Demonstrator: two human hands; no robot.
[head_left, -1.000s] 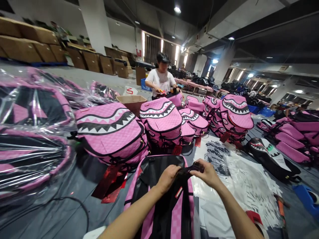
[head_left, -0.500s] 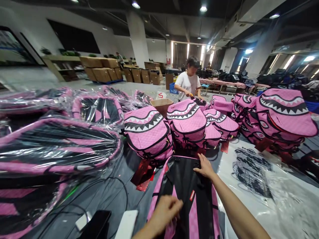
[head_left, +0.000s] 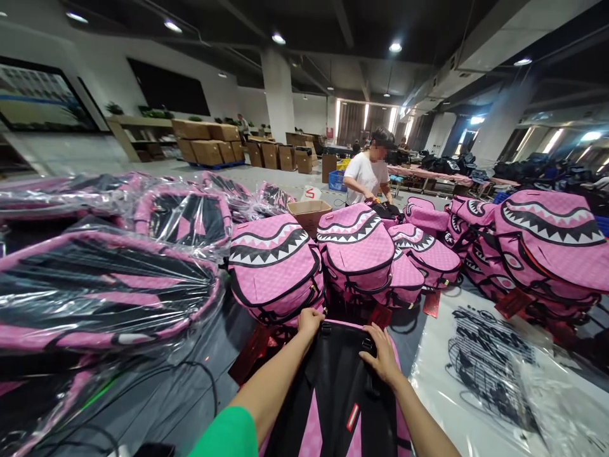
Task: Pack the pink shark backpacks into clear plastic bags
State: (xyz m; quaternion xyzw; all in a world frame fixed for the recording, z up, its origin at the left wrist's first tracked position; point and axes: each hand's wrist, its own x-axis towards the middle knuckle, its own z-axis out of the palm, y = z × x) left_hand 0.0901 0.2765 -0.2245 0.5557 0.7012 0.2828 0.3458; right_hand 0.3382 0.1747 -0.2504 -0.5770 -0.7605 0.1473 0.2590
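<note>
Two hands (head_left: 345, 336) touch one backpack (head_left: 335, 387) (black, pink-edged).

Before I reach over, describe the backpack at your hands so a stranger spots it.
Find the row of pink toothed backpacks. Just this side, the left hand and right hand are at the top of a black-backed backpack. It shows a small red label, no teeth like that row, no plastic like the wrapped bags at left.

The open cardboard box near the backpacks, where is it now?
The box is near the middle of the head view, just behind two toothy-mouthed pink backpacks, in front of a white bag.
</note>
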